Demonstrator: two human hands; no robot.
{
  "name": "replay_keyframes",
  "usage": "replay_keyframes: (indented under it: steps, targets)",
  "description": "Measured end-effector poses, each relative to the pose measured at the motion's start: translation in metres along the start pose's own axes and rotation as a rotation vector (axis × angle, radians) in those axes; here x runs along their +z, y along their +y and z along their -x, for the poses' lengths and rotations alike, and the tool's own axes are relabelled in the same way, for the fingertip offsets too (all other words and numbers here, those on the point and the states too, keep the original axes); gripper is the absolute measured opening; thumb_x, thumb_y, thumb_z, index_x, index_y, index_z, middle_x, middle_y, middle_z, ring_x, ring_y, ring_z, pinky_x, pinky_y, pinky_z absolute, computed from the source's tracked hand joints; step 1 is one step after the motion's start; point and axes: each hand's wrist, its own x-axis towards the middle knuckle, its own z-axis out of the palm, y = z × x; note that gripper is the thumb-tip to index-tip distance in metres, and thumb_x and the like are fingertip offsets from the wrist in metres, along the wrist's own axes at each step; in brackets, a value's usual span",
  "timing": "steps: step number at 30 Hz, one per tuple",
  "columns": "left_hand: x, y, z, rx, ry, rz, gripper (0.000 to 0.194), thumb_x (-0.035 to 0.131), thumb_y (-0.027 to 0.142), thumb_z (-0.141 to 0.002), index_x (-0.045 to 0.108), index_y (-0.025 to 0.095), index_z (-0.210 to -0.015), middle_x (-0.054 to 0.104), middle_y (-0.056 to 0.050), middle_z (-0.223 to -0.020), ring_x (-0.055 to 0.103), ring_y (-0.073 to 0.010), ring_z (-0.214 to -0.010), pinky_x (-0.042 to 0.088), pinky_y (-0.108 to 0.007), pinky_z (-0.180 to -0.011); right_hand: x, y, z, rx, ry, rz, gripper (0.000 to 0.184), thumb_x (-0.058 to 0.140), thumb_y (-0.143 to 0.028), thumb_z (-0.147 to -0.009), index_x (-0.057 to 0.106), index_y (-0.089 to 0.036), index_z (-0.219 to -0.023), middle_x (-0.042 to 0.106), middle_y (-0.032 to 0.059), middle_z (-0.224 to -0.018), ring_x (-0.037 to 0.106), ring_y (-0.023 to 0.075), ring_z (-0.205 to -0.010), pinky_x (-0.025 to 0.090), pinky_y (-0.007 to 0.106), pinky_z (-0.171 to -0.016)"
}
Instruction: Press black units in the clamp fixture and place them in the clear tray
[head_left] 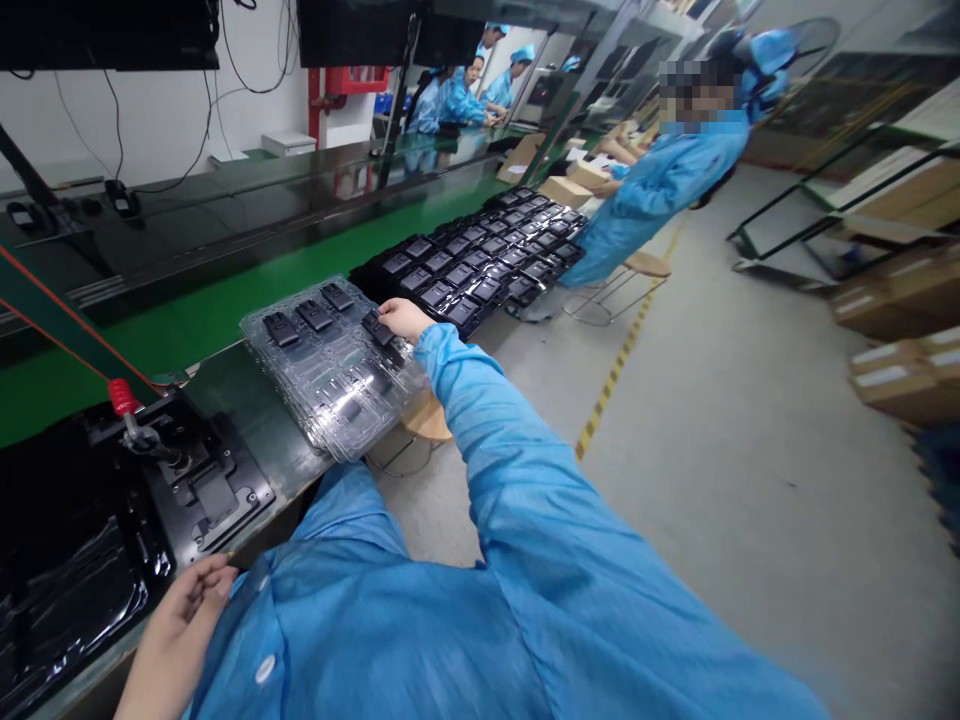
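A stack of clear plastic blister trays (330, 375) lies on the bench, with several small black devices (315, 315) seated in its top tray. My right hand (403, 320) pinches one black device (378, 328) at the tray's near corner. My left hand (184, 625) hangs by the bench's front edge with its fingers apart, holding nothing I can see. It is nearest a black metal fixture (210, 490) with a red-handled clamp (124, 397). Glossy black plastic sheeting (67, 600) lies to the left of the fixture.
Rows of black devices in dark trays (480, 265) stand further along the bench beyond a green conveyor belt (187, 320). A co-worker in a blue smock (660, 190) sits there beside cardboard boxes (566, 190). More people work at the far end, and cartons (900, 380) stand at right.
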Motion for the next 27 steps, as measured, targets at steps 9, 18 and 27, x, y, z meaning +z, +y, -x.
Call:
replay_keyframes:
  steps: [9,18,27]
  targets:
    - [0.002,-0.020,-0.003,-0.004,-0.029,0.083,0.063,0.089,0.073,-0.063,0.079,0.031,-0.107,0.084,-0.008,-0.114,0.077,-0.0370,-0.119,0.063,-0.044,-0.105,0.024,-0.023,-0.036,0.009,-0.015,0.019,0.026,0.065,-0.015,-0.094,0.073,-0.011,-0.118,0.076,0.0069,-0.100,0.067,0.0145,-0.081,0.057,0.030,-0.083]
    - [0.001,-0.019,0.001,-0.025,-0.051,0.051,0.064,0.087,0.073,-0.068,0.078,0.030,-0.114,0.083,-0.009,-0.117,0.076,-0.0373,-0.122,0.060,-0.046,-0.110,0.029,-0.029,-0.040,-0.089,0.022,0.173,0.030,0.061,-0.014,-0.095,0.073,-0.011,-0.123,0.075,0.0142,-0.124,0.069,0.0238,-0.114,0.052,0.033,-0.105]
    - [0.005,-0.016,-0.003,0.014,-0.069,-0.015,0.058,0.086,0.071,-0.066,0.081,0.033,-0.110,0.084,-0.009,-0.114,0.076,-0.0395,-0.119,0.060,-0.050,-0.111,0.019,-0.024,0.012,-0.343,-0.034,0.359,0.045,0.065,-0.025,-0.097,0.068,-0.015,-0.140,0.066,0.0170,-0.143,0.060,0.0298,-0.133,0.043,0.039,-0.121]
